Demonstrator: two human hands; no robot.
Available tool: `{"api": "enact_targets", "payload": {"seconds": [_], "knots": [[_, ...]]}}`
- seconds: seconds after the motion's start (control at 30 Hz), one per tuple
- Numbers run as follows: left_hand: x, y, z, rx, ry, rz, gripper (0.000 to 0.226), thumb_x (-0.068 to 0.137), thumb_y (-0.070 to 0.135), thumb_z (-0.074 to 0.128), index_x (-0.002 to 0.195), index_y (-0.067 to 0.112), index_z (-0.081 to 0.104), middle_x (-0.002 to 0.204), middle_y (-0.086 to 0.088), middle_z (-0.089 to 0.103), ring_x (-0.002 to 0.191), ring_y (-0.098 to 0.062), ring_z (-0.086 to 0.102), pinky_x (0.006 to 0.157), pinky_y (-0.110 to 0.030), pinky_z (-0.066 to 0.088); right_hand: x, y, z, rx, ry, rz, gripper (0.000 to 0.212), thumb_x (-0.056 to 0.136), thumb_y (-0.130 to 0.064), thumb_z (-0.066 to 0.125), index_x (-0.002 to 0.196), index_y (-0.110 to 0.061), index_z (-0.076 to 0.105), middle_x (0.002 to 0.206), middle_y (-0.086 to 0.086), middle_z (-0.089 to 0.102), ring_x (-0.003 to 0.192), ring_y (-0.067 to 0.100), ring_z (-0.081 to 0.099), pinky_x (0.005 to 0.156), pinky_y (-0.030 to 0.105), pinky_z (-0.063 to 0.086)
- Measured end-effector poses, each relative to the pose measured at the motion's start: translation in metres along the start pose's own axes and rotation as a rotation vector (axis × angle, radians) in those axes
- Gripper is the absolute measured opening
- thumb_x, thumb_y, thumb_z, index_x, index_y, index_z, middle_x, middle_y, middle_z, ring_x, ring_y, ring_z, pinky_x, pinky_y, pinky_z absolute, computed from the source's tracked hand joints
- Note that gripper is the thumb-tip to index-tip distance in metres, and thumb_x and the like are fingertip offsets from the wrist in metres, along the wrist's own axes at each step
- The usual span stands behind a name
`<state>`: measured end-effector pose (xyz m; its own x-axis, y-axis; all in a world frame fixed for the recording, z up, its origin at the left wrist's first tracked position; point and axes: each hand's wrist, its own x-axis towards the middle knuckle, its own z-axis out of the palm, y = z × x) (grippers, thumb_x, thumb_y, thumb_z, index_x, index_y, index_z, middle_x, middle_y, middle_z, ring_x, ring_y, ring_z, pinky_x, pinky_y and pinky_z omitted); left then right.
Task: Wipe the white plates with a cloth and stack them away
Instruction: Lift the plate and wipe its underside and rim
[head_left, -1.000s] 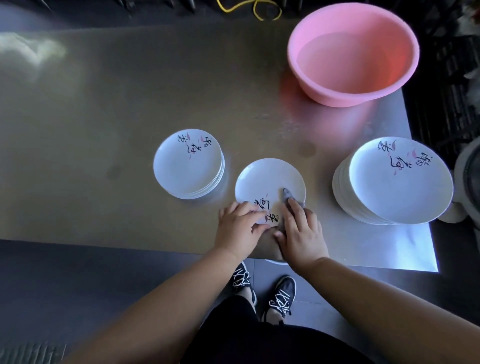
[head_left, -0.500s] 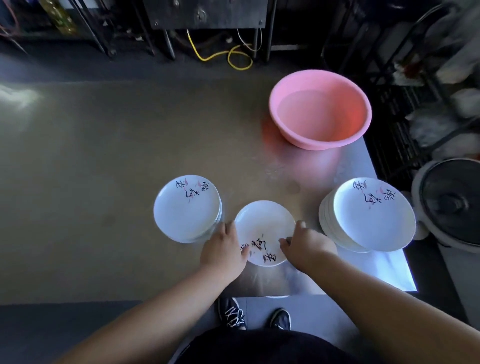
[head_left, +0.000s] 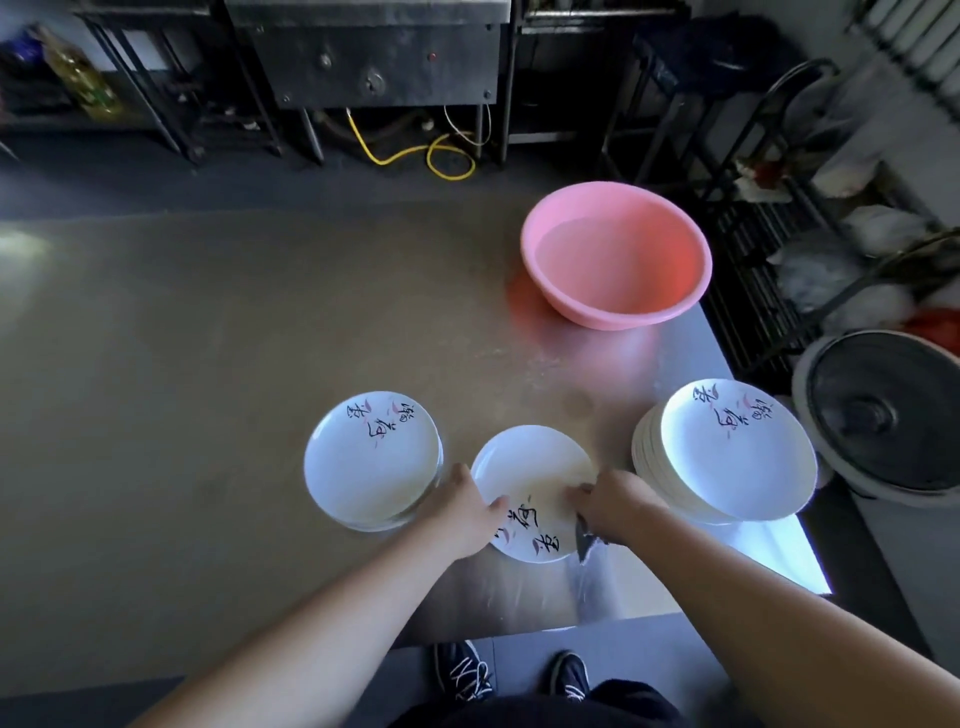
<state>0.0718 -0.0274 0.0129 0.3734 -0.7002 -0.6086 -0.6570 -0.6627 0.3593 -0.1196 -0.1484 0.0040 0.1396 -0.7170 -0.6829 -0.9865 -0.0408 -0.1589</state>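
The left grip (head_left: 467, 512), a bare hand, clasps the near-left rim of a single round white plate with black brush lettering (head_left: 530, 467), its thumb lying over the plate's upper face and its fingers tucked at the edge. The right grip (head_left: 608, 506), also a bare hand, is curled tightly round a dark grey cloth (head_left: 586, 543) and presses it on the same plate's right side; a corner of the cloth hangs out below this grip, over the plate's near-right rim. The plate lies flat on the shiny steel table (head_left: 208, 364) between the two grips. Just left of the left grip stands a low stack of matching white plates (head_left: 371, 457), apart from the single plate by a narrow gap. Just right of the right grip sits a taller stack of white plates with the same lettering (head_left: 737, 452), its top plate tilted towards the near side. Well beyond the right grip, at the table's far right corner, rests a round pink plastic basin (head_left: 597, 312). Behind both grips, below the table's near edge, a pair of black shoes with white laces (head_left: 467, 670) shows on the floor.
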Motion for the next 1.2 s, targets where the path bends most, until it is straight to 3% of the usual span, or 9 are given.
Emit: {"api": "enact_targets", "payload": {"seconds": [0.13, 0.3, 0.4, 0.53, 0.67, 0.77, 0.97, 1.1, 1.2], "knots": [[-0.012, 0.007, -0.023, -0.446, 0.01, 0.04, 0.073, 0.078, 0.093, 0.022, 0.104, 0.028, 0.042, 0.094, -0.007, 0.073, 0.079, -0.026, 0.073, 0.081, -0.049, 0.062, -0.035, 0.002, -0.03, 0.258, 0.264, -0.127, 0.041, 0.105, -0.056, 0.039, 0.105, -0.016, 0.052, 0.085, 0.001, 0.065, 0.072, 0.023, 0.064, 0.06, 0.036, 0.045], [-0.031, 0.041, -0.054, -1.117, 0.032, 0.167, 0.092, 0.062, 0.103, 0.027, 0.126, 0.038, 0.043, 0.142, 0.0, 0.061, 0.12, -0.011, 0.065, 0.109, -0.038, 0.05, -0.082, -0.004, -0.073, 0.855, 0.459, -0.473, 0.051, 0.11, -0.051, 0.02, 0.096, -0.017, 0.054, 0.086, 0.003, 0.073, 0.083, 0.022, 0.068, 0.078, 0.03, 0.054], [-0.051, 0.068, -0.075, -1.335, 0.088, 0.239, 0.083, 0.074, 0.079, 0.057, 0.127, 0.017, 0.047, 0.142, 0.0, 0.059, 0.128, -0.007, 0.06, 0.104, -0.03, 0.049, -0.099, -0.002, -0.102, 0.876, 0.513, -0.535, 0.033, 0.11, -0.046, 0.035, 0.099, -0.019, 0.051, 0.071, 0.006, 0.067, 0.066, 0.015, 0.064, 0.071, 0.033, 0.051], [-0.065, 0.099, -0.106, -1.499, 0.151, 0.365, 0.057, 0.087, 0.023, 0.076, 0.136, 0.019, 0.049, 0.13, 0.002, 0.064, 0.116, -0.013, 0.063, 0.09, -0.03, 0.052, -0.109, 0.006, -0.141, 0.76, 0.665, -0.741, 0.009, 0.103, -0.032, 0.06, 0.105, -0.025, 0.056, 0.079, 0.006, 0.059, 0.068, 0.02, 0.056, 0.068, 0.034, 0.047], [-0.084, 0.122, -0.142, -1.537, 0.053, 0.537, 0.062, 0.087, 0.001, 0.069, 0.145, 0.018, 0.055, 0.138, -0.006, 0.069, 0.123, -0.025, 0.066, 0.096, -0.041, 0.055, -0.112, 0.015, -0.175, 0.551, 0.737, -0.833, 0.018, 0.099, -0.038, 0.059, 0.116, -0.03, 0.059, 0.069, -0.011, 0.057, 0.064, 0.011, 0.055, 0.062, 0.028, 0.048], [-0.099, 0.135, -0.157, -1.498, 0.05, 0.604, 0.065, 0.083, 0.006, 0.067, 0.146, 0.017, 0.057, 0.142, -0.014, 0.065, 0.131, -0.036, 0.062, 0.103, -0.052, 0.05, -0.109, 0.018, -0.2, 0.382, 0.922, -0.783, 0.021, 0.102, -0.033, 0.053, 0.116, -0.025, 0.066, 0.096, -0.012, 0.065, 0.087, 0.015, 0.063, 0.076, 0.039, 0.054], [-0.123, 0.165, -0.155, -1.445, 0.046, 0.679, 0.063, 0.086, 0.005, 0.065, 0.147, 0.018, 0.054, 0.143, -0.017, 0.063, 0.133, -0.043, 0.058, 0.109, -0.065, 0.044, -0.138, -0.006, -0.237, 0.507, 1.12, -1.017, 0.043, 0.106, -0.022, 0.046, 0.145, -0.007, 0.057, 0.138, -0.012, 0.05, 0.13, -0.017, 0.037, 0.109, 0.004, 0.024], [-0.142, 0.187, -0.148, -1.403, 0.025, 0.744, 0.057, 0.093, 0.008, 0.062, 0.148, 0.018, 0.052, 0.144, -0.015, 0.064, 0.133, -0.035, 0.061, 0.103, -0.052, 0.052, -0.147, -0.025, -0.241, 0.171, 0.971, -1.153, 0.07, 0.109, -0.053, 0.029, 0.164, -0.008, 0.028, 0.172, 0.004, 0.024, 0.16, 0.018, 0.014, 0.128, 0.024, 0.008], [-0.149, 0.194, -0.153, -1.423, 0.069, 0.766, 0.057, 0.093, 0.009, 0.064, 0.148, 0.019, 0.053, 0.144, -0.016, 0.063, 0.135, -0.035, 0.06, 0.11, -0.053, 0.047, -0.161, -0.021, -0.236, 0.076, 0.882, -1.205, 0.082, 0.105, -0.068, 0.014, 0.167, -0.015, 0.002, 0.175, -0.004, -0.002, 0.162, 0.023, -0.009, 0.131, 0.038, 0.001]]}}
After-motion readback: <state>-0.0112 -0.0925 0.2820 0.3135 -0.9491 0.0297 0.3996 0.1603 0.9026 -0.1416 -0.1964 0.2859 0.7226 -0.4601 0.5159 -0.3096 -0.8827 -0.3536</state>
